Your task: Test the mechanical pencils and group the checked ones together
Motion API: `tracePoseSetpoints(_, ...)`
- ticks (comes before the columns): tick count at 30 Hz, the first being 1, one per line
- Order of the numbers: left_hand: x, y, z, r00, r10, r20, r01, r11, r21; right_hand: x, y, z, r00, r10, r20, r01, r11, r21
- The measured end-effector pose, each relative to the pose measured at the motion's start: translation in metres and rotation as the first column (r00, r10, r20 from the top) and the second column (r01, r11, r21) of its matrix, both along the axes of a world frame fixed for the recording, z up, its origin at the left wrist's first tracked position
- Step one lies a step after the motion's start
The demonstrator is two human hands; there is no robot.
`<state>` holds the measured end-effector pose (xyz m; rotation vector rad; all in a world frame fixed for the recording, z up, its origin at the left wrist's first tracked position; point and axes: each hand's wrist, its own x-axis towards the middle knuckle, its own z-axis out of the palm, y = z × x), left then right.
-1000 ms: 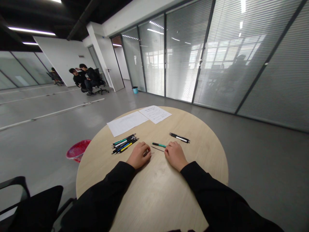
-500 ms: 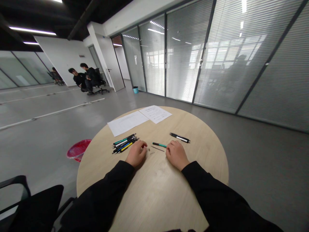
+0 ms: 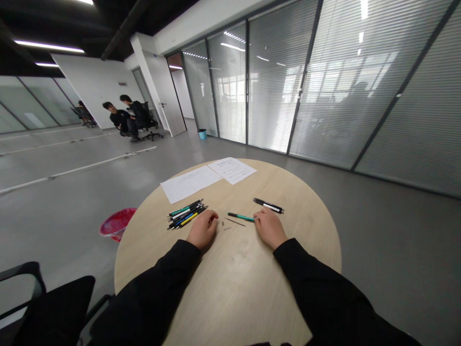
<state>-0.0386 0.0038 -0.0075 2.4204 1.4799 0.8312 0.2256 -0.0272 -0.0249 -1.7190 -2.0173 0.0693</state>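
Green pen (image 3: 241,216): centre of frame, above the worktop (image 3: 237,288); I judge it light, stiff, slightly slick, best pinched mid-barrel.
Right hand (image 3: 269,227): my grip is closed around its right end.
Left hand (image 3: 202,229): curled; I can't tell what's inside.
Change: right hand shifted rightward, baring more barrel.

1. Your desk (image 3: 234,283) has a pale wood-grain top, smooth with a soft sheen.
2. The green pen (image 3: 242,217) before you looks like smooth plastic.
3. Your piled pens (image 3: 187,214) look plastic too, with shiny, metal-looking ends.
4. Your sleeves (image 3: 156,281) are matt black cloth.
5. Your sheets (image 3: 190,183) are matt white paper.
6. The red basin (image 3: 115,224) you see looks like glossy plastic.
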Motion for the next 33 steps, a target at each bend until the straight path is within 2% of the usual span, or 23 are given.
tracePoseSetpoints(9, 0.001, -0.001, 0.002, 1.0, -0.012, 0.015, 0.012, 1.0, 0.001, -0.001, 0.001, -0.003, 1.0, -0.019, 0.014, 0.019, 1.0, -0.015)
tracePoseSetpoints(13, 0.002, -0.003, 0.006, 0.999, -0.047, -0.003, 0.047, 0.998, 0.038, -0.001, 0.001, -0.004, 0.997, -0.063, -0.044, 0.062, 0.998, -0.025)
tracePoseSetpoints(18, 0.013, -0.01, 0.025, 0.975, -0.114, -0.191, 0.139, 0.983, 0.124, 0.002, 0.005, -0.001, 0.978, -0.107, -0.178, 0.11, 0.994, 0.005)
tracePoseSetpoints(22, 0.033, -0.008, 0.036, 0.914, -0.218, -0.341, 0.254, 0.965, 0.066, 0.007, 0.008, -0.001, 0.953, -0.136, -0.27, 0.145, 0.989, 0.015)
tracePoseSetpoints(26, 0.05, 0.005, 0.03, 0.865, -0.287, -0.411, 0.322, 0.947, 0.017, 0.011, 0.012, -0.006, 0.914, -0.141, -0.379, 0.159, 0.987, 0.017)
tracePoseSetpoints(30, 0.061, 0.014, 0.017, 0.819, -0.27, -0.506, 0.34, 0.939, 0.049, 0.013, 0.015, -0.012, 0.884, -0.115, -0.454, 0.144, 0.989, 0.03)
tracePoseSetpoints(33, 0.065, 0.015, 0.011, 0.809, -0.271, -0.521, 0.344, 0.938, 0.047, 0.013, 0.016, -0.013, 0.865, -0.107, -0.49, 0.139, 0.99, 0.03)
